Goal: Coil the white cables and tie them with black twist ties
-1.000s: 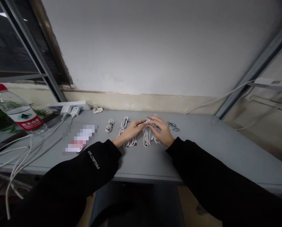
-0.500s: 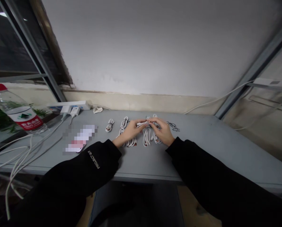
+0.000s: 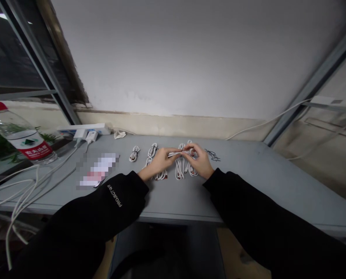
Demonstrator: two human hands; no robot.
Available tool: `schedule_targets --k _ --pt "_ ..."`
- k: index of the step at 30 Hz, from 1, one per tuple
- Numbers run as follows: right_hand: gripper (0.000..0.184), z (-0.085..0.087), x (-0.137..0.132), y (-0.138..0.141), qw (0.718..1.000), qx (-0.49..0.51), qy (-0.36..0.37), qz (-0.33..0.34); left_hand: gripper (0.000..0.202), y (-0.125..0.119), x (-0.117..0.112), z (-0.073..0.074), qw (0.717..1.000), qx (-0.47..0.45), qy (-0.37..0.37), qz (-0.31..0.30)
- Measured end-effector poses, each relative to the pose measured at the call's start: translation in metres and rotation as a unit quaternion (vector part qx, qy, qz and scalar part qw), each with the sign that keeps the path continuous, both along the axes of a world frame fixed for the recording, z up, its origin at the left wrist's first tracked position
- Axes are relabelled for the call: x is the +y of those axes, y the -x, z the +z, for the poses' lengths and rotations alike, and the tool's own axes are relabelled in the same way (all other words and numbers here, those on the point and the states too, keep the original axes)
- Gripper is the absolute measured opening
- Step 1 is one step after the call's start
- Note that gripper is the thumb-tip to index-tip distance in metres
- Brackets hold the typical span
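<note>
Above the grey table [image 3: 175, 197] I hold a coiled white cable [image 3: 174, 154] between both hands. My left hand [image 3: 160, 159] pinches its left end between thumb and fingers. On the other end, the thumb and fingertips of my right hand [image 3: 200, 158] close near the coil's middle. Below and behind my hands lie more bundled white cables [image 3: 179, 169], some partly hidden by my fingers. A tied white cable bundle [image 3: 135, 153] lies off to the left. Several thin black ties [image 3: 213, 155] lie just right of my right hand.
At left stand a red-capped water bottle [image 3: 22, 135] and a white power strip [image 3: 100, 128] with plugs in it. Loose white cables [image 3: 24, 193] hang over the table's left edge. A blurred-out flat item [image 3: 100, 170] lies left of my left arm. A wall rises behind the table.
My right fingers have curled slightly and shifted along the held cable. A dark tie end that stuck up between my hands no longer shows. My left hand stays almost in place.
</note>
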State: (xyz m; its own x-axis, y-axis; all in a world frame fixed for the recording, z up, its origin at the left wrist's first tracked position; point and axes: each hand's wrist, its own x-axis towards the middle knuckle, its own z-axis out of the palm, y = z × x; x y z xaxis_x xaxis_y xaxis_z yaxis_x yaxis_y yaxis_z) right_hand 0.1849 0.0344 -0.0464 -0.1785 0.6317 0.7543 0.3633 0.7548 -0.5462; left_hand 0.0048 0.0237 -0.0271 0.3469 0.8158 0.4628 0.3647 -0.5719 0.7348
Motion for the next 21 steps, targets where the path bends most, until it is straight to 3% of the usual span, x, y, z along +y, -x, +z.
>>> schedule_targets --k 3,6,8,16,21 --pt "0.022 0.0017 0.0003 -0.0018 1.000 -0.007 0.009 0.017 0.021 0.0007 0.0002 -0.0003 1.000 0.003 0.000 0.002" --pt "0.008 0.0037 0.0005 -0.0027 0.999 -0.026 -0.025 0.039 0.020 0.0008 0.0016 -0.0022 1.000 0.004 -0.014 -0.005" --pt "0.009 0.0044 0.0005 -0.0026 0.998 -0.027 -0.044 0.043 0.019 0.0003 0.0026 -0.0038 1.000 0.000 -0.024 -0.007" --pt "0.009 0.0056 -0.0011 0.0001 0.995 -0.027 -0.097 -0.015 0.022 -0.0021 0.0032 -0.0074 0.998 -0.028 -0.056 -0.013" --pt "0.008 0.0051 -0.0026 0.0014 0.993 -0.025 -0.112 -0.037 0.024 -0.0027 -0.0014 -0.0046 0.999 -0.037 -0.032 -0.018"
